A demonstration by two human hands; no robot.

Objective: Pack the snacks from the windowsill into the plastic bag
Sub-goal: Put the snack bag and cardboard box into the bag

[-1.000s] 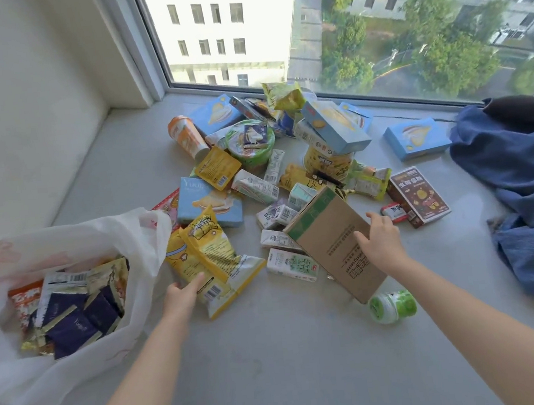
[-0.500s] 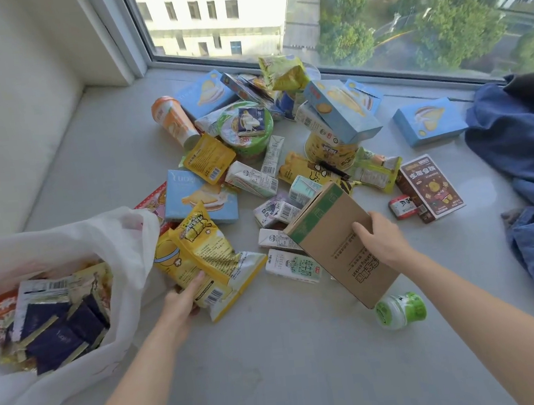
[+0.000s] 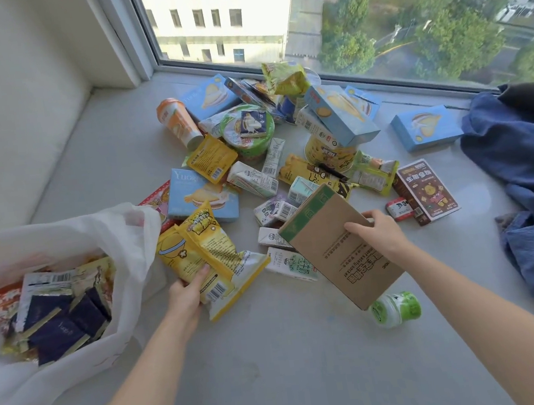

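Observation:
A heap of snacks covers the grey windowsill. My left hand grips the near end of two yellow snack bags lying beside the bag's mouth. My right hand holds the right edge of a brown cardboard box with a green strip, tilted above small milk cartons. The white plastic bag gapes open at the left, with several dark blue and orange packets inside.
Blue biscuit boxes, an orange cup, a green bowl, a yellow tub and a brown carton lie further back. A small green bottle lies under the box. Blue clothing is piled at the right.
My left hand has closed on the yellow snack bags, which it was only reaching for before. My right hand keeps its hold on the cardboard box. The view has shifted slightly.

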